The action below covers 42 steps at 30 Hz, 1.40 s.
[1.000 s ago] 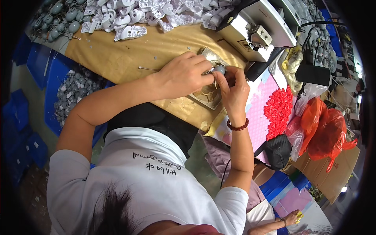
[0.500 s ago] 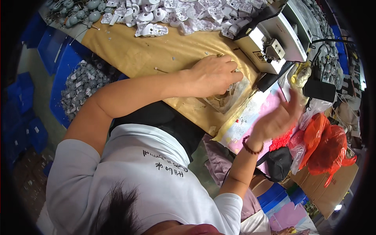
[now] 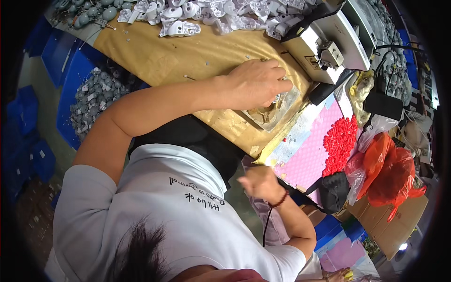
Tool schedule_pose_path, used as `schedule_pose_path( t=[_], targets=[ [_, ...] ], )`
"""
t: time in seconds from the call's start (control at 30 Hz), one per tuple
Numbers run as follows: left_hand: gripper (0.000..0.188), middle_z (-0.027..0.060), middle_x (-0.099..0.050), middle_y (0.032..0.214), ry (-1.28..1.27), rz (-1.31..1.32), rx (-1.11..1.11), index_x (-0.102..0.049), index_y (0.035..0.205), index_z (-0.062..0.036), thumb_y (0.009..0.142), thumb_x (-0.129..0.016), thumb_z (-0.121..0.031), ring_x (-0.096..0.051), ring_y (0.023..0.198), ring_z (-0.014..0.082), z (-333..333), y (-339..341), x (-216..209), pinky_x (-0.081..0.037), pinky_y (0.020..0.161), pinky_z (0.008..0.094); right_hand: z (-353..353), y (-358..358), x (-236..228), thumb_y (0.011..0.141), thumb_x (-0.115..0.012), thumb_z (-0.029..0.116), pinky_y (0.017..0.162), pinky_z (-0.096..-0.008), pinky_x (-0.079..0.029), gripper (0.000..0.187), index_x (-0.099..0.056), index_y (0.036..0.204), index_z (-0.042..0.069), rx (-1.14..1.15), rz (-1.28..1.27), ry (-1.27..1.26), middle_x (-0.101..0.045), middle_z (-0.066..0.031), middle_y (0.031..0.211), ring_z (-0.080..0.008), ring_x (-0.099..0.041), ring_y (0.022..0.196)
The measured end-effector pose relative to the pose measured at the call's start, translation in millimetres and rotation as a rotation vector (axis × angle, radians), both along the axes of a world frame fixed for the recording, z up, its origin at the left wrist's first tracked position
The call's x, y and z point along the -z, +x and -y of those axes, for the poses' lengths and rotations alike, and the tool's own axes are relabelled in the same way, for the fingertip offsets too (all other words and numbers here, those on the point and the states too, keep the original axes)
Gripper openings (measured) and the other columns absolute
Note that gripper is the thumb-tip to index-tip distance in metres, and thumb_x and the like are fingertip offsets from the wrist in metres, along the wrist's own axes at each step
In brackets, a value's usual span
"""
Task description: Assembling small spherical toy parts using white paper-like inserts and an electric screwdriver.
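Note:
My left hand [image 3: 258, 84] is closed with its fingers curled downward over a clear, flat plastic piece [image 3: 283, 113] on the brown-covered table [image 3: 164, 56]. A small shiny part [image 3: 276, 98] shows under its fingertips; most of what it grips is hidden by the hand. My right hand [image 3: 263, 183], with a dark red bead bracelet [image 3: 280, 199] at the wrist, is off the table's near corner, close to my body. Its fingers are curled in, and anything inside them is out of sight.
White plastic housings [image 3: 221, 14] lie heaped at the far edge, grey round parts [image 3: 77, 14] to their left. A white box-shaped device [image 3: 324, 51] stands far right. Small red pieces [image 3: 340, 143] lie on a pink sheet [image 3: 307, 145]. A blue bin [image 3: 68, 113] holds more grey parts.
My right hand has swung from above the pink sheet, near the red pieces, left and down to the table's near corner, its fingers now curled. My left hand stays at nearly the same spot.

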State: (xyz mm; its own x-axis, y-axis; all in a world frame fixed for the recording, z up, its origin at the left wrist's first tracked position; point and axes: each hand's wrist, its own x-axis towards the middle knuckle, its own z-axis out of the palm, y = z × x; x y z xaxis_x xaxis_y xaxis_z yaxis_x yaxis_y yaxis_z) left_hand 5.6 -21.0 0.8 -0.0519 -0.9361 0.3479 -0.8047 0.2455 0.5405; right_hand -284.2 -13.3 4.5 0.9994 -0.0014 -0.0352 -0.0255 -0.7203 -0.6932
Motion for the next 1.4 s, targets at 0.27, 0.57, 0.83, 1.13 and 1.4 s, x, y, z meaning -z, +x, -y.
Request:
schedule_pose_path(
  t=[0.27,0.57,0.83,1.13,1.4],
  targets=[
    [0.028,0.0049,-0.057,0.094,0.011,0.014,-0.029,-0.059,0.098,-0.0093,0.072,-0.071,-0.01,-0.056,0.097,0.0254,-4.6,3.2,0.3,-0.051,0.077,0.0382,189.8,64.3,-50.4,0.103,-0.051,0.015,0.09,-0.0354,-0.05,0.036,-0.048,0.13,-0.008,1.199,0.699,0.053,-0.054,-0.0119,0.119,-0.021,-0.057,0.103],
    [0.03,0.0031,-0.058,0.094,-0.032,0.035,-0.112,-0.06,0.098,-0.0113,0.071,-0.073,-0.012,-0.056,0.097,0.0241,-4.8,-6.6,-2.0,-0.047,0.079,0.0382,269.9,96.9,19.7,0.095,-0.063,0.013,0.078,-0.0276,-0.051,0.029,-0.057,0.118,-0.005,1.22,0.466,0.144,-0.063,-0.0097,0.102,-0.0155,-0.06,0.089],
    [0.032,0.0023,-0.057,0.093,0.016,0.001,-0.12,-0.062,0.101,-0.013,0.071,-0.072,-0.014,-0.057,0.093,0.0235,-6.7,-5.9,1.0,-0.045,0.076,0.0384,183.1,134.3,-137.6,0.092,-0.065,0.006,0.066,-0.0428,-0.056,0.043,-0.044,0.128,0.0,0.677,1.157,0.592,-0.062,-0.013,0.083,-0.0214,-0.063,0.071],
    [0.029,0.0044,-0.06,0.089,0.022,0.008,-0.112,-0.063,0.099,-0.0104,0.072,-0.072,-0.014,-0.063,0.086,0.0231,-3.2,-10.3,0.9,-0.044,0.074,0.038,212.1,206.2,-129.4,0.083,-0.07,-0.004,0.061,-0.0303,-0.053,0.049,-0.044,0.125,-0.008,0.777,1.061,0.505,-0.064,-0.0122,0.066,-0.0178,-0.063,0.056],
    [0.026,0.0048,-0.06,0.088,-0.016,-0.003,-0.128,-0.06,0.094,-0.0095,0.071,-0.071,-0.015,-0.062,0.084,0.0234,-7.2,-4.6,0.7,-0.043,0.072,0.0394,146.2,189.8,-121.8,0.086,-0.066,0.0,0.059,-0.0326,-0.052,0.056,-0.037,0.133,-0.01,0.752,0.819,0.76,-0.061,-0.0114,0.065,-0.0183,-0.06,0.054]
  ],
)
